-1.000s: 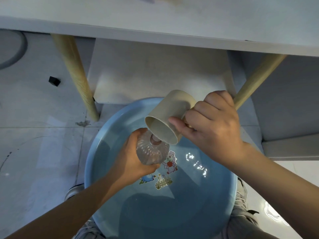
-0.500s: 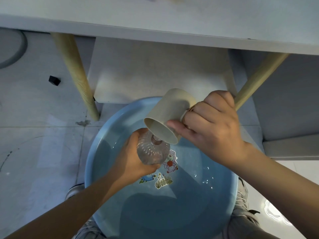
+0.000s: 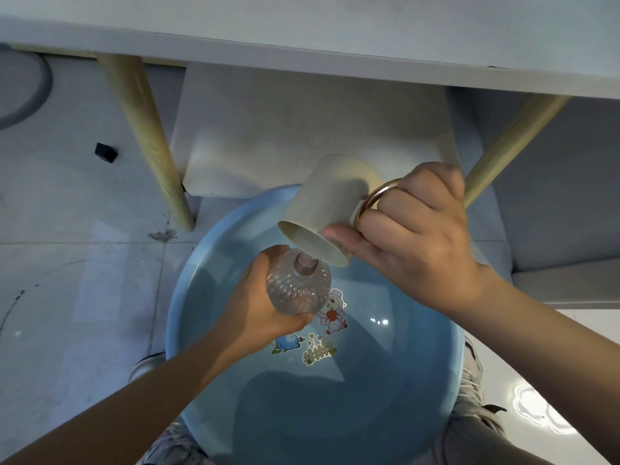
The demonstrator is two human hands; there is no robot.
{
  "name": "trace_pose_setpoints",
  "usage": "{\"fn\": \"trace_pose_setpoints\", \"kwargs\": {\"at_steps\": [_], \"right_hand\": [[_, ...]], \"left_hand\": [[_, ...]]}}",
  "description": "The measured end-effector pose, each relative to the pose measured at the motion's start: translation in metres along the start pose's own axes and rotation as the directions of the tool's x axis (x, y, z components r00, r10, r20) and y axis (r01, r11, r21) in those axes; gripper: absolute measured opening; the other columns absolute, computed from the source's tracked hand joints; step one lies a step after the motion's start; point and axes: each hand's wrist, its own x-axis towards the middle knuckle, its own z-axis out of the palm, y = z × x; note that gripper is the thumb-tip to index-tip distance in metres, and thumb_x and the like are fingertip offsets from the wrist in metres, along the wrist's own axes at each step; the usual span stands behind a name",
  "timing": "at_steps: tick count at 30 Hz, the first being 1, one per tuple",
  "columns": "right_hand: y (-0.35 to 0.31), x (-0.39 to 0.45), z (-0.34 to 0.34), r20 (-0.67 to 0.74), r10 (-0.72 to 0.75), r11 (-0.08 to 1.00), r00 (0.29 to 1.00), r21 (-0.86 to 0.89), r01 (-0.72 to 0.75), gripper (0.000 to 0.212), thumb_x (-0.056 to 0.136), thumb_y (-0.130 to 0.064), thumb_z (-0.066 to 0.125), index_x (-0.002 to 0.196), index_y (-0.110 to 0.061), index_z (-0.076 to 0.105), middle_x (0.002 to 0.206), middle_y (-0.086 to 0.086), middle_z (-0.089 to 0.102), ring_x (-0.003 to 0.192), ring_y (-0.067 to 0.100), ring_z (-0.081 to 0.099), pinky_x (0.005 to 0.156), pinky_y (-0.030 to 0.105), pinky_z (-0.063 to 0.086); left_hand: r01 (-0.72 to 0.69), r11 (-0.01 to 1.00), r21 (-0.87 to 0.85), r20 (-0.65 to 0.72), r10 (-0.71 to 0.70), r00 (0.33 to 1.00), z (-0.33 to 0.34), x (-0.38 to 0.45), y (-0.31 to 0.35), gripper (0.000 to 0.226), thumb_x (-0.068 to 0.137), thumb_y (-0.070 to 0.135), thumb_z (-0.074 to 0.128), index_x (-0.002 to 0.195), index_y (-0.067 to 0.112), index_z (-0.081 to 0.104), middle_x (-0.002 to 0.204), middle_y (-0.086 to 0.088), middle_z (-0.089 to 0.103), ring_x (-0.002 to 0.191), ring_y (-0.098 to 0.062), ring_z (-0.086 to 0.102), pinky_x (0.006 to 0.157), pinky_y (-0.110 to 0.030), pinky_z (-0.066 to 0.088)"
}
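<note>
1. The left hand (image 3: 265,310) wraps the clear ribbed plastic bottle (image 3: 298,290) over the round blue basin (image 3: 402,397).
2. The right hand (image 3: 419,243) grips the tilted beige mug (image 3: 328,203) by its handle.
3. The bottle is probably thin and slippery: hold its wide body.

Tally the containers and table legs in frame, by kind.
cup: 1
bottle: 1
basin: 1
table legs: 2
Total: 5
</note>
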Motion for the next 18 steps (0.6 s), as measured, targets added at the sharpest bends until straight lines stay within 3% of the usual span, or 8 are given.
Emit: {"fn": "trace_pose_setpoints", "kwargs": {"at_steps": [7,10,12,15,18], "right_hand": [[-0.001,0.001,0.001,0.000,0.030,1.000,1.000,0.007,-0.030,0.043,0.082,-0.028,0.074,0.051,-0.010,0.051,0.052,0.005,0.048,0.060,0.024,0.039,0.067,0.033,0.033],[-0.001,0.001,0.001,0.009,0.110,0.994,0.994,0.002,-0.110,0.046,0.083,-0.032,0.073,0.051,-0.009,0.050,0.052,0.005,0.047,0.062,0.024,0.037,0.065,0.034,0.032],[-0.001,-0.001,0.001,0.020,0.177,0.984,0.984,-0.001,-0.177,0.048,0.085,-0.034,0.071,0.051,-0.010,0.048,0.053,0.005,0.046,0.063,0.023,0.037,0.064,0.035,0.031],[0.004,-0.005,0.000,0.075,0.349,0.937,0.934,-0.009,-0.349,0.049,0.086,-0.039,0.065,0.051,-0.011,0.045,0.053,0.002,0.040,0.060,0.019,0.034,0.063,0.033,0.028],[0.012,-0.013,-0.003,0.156,0.547,0.836,0.823,-0.042,-0.548,0.048,0.085,-0.046,0.060,0.053,-0.016,0.041,0.054,-0.004,0.037,0.056,0.019,0.037,0.059,0.031,0.027]], "left_hand": [[-0.009,1.000,0.011,-0.009,0.009,1.000,0.000,0.000,0.000,0.088,0.055,0.030,0.091,0.121,0.047,0.036,0.116,0.024,0.052,0.106,0.010,0.051,0.078,-0.005,0.043],[-0.009,1.000,0.016,-0.025,0.010,1.000,0.001,0.000,-0.003,0.092,0.053,0.030,0.091,0.126,0.041,0.037,0.120,0.020,0.052,0.109,-0.001,0.053,0.086,-0.018,0.047],[-0.017,1.000,0.012,-0.039,0.018,0.999,0.002,0.000,-0.005,0.095,0.052,0.028,0.092,0.129,0.037,0.037,0.123,0.016,0.051,0.111,-0.003,0.052,0.088,-0.020,0.047],[-0.027,1.000,0.009,-0.053,0.027,0.998,0.002,0.000,-0.005,0.098,0.051,0.027,0.093,0.131,0.035,0.036,0.125,0.015,0.049,0.112,-0.001,0.050,0.086,-0.011,0.043],[-0.028,1.000,0.013,-0.060,0.029,0.998,0.001,0.000,-0.006,0.103,0.049,0.028,0.093,0.131,0.040,0.031,0.129,0.011,0.045,0.115,-0.004,0.048,0.092,-0.019,0.045]]}}
